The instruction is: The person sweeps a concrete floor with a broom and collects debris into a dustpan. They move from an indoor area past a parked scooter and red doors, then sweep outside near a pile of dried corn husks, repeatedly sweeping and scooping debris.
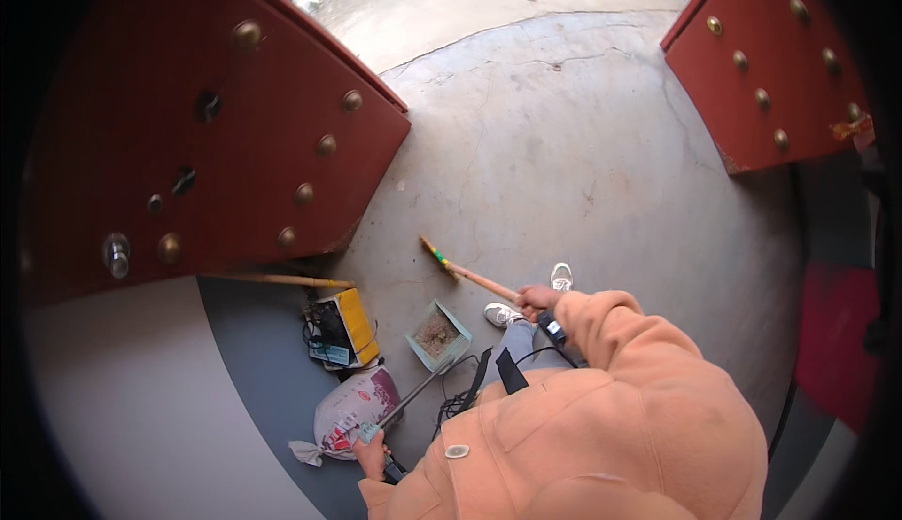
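Observation:
My right hand [537, 300] grips the wooden handle of a broom [486, 282]. The broom's narrow head, with green and yellow binding, touches the concrete floor ahead and to the left of my shoes. Down at the lower left, my left hand [371, 455] is closed around the top of a long-handled dustpan [461, 342]. Its grey shaft runs down to the pale green pan, which rests on the floor and holds brown debris. The broom head and the pan are apart.
Red doors with brass studs stand at the left [232, 132] and right [761, 69]. By the left wall are a tied sack [359, 407], a yellow and black box [359, 326] with cables, and a wooden pole [282, 280]. Concrete floor [535, 168] stretches out through the doorway.

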### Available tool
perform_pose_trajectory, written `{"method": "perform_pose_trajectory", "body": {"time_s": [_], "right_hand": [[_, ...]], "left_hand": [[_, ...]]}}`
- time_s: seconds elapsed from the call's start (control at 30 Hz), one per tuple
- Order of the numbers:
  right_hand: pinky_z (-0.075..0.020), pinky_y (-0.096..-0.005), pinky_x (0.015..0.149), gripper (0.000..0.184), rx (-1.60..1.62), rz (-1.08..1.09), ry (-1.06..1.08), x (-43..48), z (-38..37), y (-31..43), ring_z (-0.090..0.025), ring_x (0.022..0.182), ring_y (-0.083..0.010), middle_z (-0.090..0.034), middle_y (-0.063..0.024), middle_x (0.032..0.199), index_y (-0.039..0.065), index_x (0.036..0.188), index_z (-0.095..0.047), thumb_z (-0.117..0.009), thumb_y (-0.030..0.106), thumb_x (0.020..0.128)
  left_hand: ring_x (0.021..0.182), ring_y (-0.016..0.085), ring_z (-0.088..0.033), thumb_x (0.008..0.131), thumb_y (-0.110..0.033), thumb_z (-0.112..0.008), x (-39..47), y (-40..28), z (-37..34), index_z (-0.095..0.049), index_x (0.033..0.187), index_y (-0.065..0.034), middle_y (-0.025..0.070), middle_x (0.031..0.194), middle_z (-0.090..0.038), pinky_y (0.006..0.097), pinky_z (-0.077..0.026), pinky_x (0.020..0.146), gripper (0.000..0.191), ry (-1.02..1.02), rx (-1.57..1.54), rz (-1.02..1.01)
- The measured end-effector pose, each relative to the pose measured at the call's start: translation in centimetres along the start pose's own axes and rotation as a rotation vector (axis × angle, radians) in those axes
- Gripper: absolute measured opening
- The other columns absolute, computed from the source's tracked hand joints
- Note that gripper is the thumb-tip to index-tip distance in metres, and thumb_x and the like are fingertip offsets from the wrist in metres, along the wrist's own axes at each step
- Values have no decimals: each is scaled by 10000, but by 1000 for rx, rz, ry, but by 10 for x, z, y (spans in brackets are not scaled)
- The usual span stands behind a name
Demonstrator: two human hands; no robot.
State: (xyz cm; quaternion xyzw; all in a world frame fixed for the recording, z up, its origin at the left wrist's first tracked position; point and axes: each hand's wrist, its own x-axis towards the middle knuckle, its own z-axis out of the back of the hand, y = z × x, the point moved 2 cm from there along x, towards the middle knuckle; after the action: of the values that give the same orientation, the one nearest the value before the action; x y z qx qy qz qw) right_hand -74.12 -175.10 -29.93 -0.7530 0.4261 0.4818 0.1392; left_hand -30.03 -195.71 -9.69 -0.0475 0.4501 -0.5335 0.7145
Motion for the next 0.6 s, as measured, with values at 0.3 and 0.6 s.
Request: {"method": "perform_pose_trajectory", "body": {"time_s": [0.3,0.6], "right_hand": [[-377,-263,353,337,251,333,-260,-176,148,-11,-416,430,-91,-420,-31,577,2,1121,-380,-510,49,813],[-355,-275,341,298,659,522,-603,-271,228,-149,-378,416,-98,-406,-43,653,110,1074,-352,-493,37,822]], "left_hand": [[373,129,-469,727,-61,-653,17,-123,-108,-569,741,1,54,536,-526,288,-366,345,106,156,385,-273],[593,133,-547,704,-128,-670,43,-235,-210,-601,818,3,48,652,-592,299,-453,585,188,278,708,-750]]}}
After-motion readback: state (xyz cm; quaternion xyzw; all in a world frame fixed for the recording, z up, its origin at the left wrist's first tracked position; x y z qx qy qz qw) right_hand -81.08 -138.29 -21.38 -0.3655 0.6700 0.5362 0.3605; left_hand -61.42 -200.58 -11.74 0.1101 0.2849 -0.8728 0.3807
